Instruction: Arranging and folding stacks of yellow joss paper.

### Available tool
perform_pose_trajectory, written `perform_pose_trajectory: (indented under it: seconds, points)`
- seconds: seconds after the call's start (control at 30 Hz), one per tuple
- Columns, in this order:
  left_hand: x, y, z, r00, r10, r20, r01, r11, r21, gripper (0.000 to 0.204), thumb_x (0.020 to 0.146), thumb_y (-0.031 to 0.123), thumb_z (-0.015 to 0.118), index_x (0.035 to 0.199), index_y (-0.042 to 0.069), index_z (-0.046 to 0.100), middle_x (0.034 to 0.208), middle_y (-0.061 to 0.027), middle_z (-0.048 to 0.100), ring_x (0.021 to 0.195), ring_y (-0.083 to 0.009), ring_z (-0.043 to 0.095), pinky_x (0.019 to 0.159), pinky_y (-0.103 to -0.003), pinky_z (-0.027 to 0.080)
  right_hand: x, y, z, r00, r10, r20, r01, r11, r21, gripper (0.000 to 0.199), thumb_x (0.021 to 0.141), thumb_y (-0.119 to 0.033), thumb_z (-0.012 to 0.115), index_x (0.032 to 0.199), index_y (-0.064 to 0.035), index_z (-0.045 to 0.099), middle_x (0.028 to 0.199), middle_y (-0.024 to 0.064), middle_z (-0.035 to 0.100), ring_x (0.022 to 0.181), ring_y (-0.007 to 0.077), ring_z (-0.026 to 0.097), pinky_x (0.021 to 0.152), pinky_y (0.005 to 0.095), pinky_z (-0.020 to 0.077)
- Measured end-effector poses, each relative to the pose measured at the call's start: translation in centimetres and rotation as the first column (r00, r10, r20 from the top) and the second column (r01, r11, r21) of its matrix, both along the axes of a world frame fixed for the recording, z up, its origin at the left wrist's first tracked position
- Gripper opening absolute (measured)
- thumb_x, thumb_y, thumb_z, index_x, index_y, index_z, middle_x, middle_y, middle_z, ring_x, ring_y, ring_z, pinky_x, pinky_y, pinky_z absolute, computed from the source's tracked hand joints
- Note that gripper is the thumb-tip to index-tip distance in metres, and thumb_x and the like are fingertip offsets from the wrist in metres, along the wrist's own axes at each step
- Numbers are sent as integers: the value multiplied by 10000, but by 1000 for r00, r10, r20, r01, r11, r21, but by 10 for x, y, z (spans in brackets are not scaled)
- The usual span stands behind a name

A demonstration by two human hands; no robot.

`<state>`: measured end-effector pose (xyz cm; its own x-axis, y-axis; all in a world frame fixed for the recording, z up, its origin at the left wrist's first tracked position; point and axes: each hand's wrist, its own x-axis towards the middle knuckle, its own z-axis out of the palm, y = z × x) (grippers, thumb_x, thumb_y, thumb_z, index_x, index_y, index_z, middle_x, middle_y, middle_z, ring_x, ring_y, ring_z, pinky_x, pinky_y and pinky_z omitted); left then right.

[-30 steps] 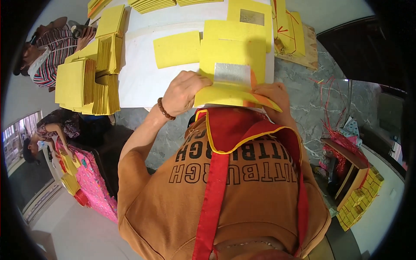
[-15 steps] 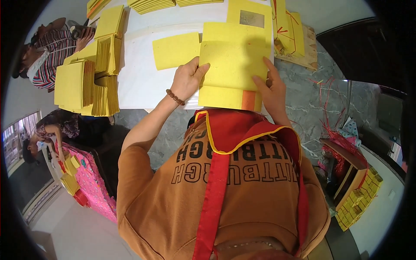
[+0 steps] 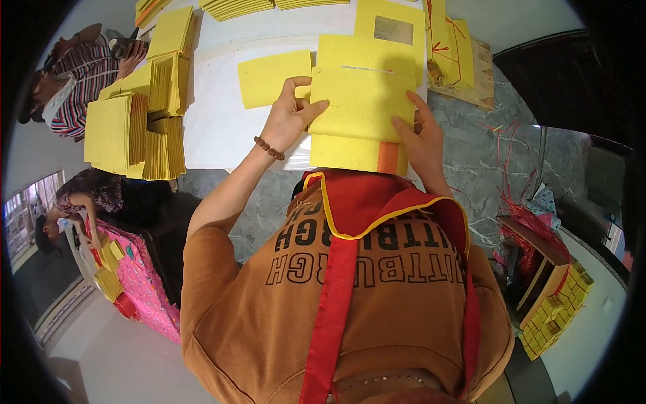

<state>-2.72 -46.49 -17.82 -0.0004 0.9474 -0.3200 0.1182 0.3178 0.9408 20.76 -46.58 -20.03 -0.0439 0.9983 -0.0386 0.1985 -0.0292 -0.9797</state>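
Note:
A yellow paper sheet [image 3: 360, 101] is held upright-side toward me at the table's near edge, between my two hands. My left hand [image 3: 288, 114], a brown bead bracelet on its wrist, pinches the left edge, thumb on the face and bent fingers at the side. My right hand [image 3: 424, 138] grips the right edge with its thumb on the face. Below lies a yellow strip with an orange band [image 3: 388, 157], close to my red apron [image 3: 387, 198]. Behind the sheet's upper edge shows another yellow piece [image 3: 363, 51]. A loose yellow sheet [image 3: 272, 77] lies just left of my left hand.
Stacks of folded yellow paper [image 3: 114, 135] line the white table's [image 3: 222, 138] left side. Tied yellow bundles [image 3: 457, 57] sit beyond its right edge. One person [image 3: 81, 87] is at the far left, another [image 3: 87, 195] by a pink-covered table [image 3: 145, 283]. A wooden box [image 3: 542, 283] stands right.
The held sheet has shifted slightly, and a thin pale gap now shows along its upper edge. My left fingers have bent and moved up a little; my right hand stays nearly still.

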Motion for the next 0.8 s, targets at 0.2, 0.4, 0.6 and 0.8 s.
perform_pose_trajectory:
  seconds: [0.2, 0.4, 0.6, 0.8]
  points:
    - [8, -3, 17, 583, 282, -762, 438, 680, 587, 381, 795, 142, 633, 1142, 61, 499, 955, -78, 594, 891, -199, 545, 765, -338, 411, 3, 3, -3, 1000, 10, 21, -9, 998, -62, 484, 798, -73, 626, 1255, -29, 473, 848, 60, 647, 680, 57, 525, 610, 211, 430]
    - [41, -8, 12, 461, -49, -886, 781, 497, 379, 460, 803, 280, 602, 1226, 128, 501, 1343, -101, 401, 1218, -307, 362, 976, -444, 313, 1, 3, 0, 1000, -10, 27, 12, 999, -45, 498, 799, -72, 627, 1267, -28, 461, 889, 93, 660, 738, 67, 571, 643, 220, 455]
    - [41, -8, -9, 323, -96, -941, 834, 499, 235, 584, 844, 469, 496, 1345, 193, 377, 1410, -103, 316, 1296, -319, 276, 1046, -496, 217, 1, 6, 12, 995, 50, 87, -35, 984, -175, 506, 793, -80, 637, 1263, -30, 458, 1028, 139, 620, 825, 118, 597, 666, 236, 466]
    - [40, -8, -13, 304, -109, -946, 844, 492, 215, 598, 853, 501, 467, 1352, 187, 367, 1420, -119, 297, 1318, -324, 238, 1055, -505, 190, 8, -23, 1, 738, -58, 672, -326, 842, 430, 544, 823, -327, 588, 1305, -131, 430, 1358, 155, 370, 1205, 319, 403, 955, 505, 317]
